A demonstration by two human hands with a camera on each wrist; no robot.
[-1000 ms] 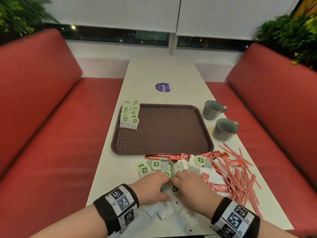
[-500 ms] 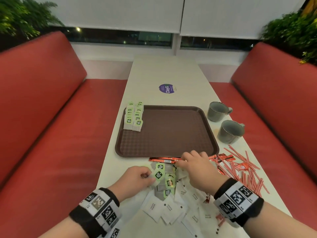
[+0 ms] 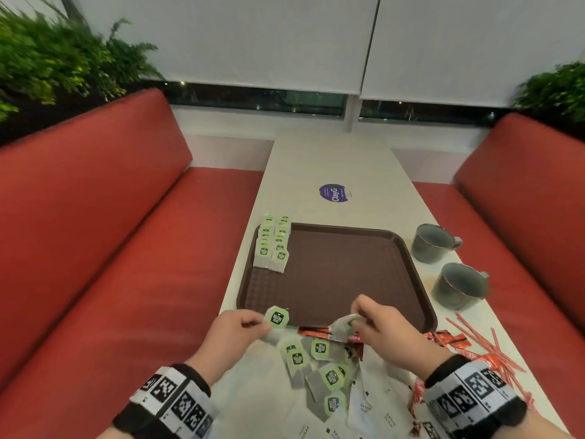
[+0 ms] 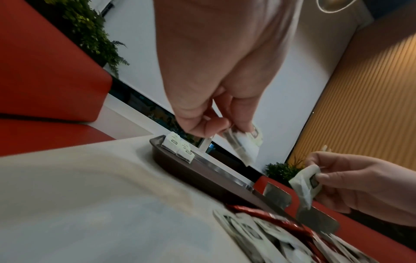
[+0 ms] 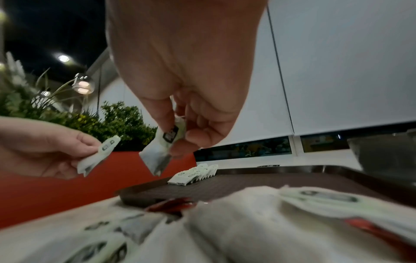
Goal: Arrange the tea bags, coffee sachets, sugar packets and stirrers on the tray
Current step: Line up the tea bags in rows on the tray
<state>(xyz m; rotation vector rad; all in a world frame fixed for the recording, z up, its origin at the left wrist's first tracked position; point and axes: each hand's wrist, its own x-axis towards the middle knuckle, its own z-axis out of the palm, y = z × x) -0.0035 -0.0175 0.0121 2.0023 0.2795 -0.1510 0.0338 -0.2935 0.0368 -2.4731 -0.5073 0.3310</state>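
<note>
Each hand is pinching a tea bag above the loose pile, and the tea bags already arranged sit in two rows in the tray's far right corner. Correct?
One slip: the arranged tea bags stand in the far left corner of the tray, not the far right, as the head view shows. The rest holds: the left hand and right hand each pinch a tea bag above the loose pile.

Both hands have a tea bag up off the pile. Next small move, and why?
Probably carry both forward and set them at the near end of the two tea bag rows in the tray's far left corner. The left hand pinches one tea bag, the right hand another, both lifted just short of the tray's near rim, and the rows end with bare tray before them.
</note>
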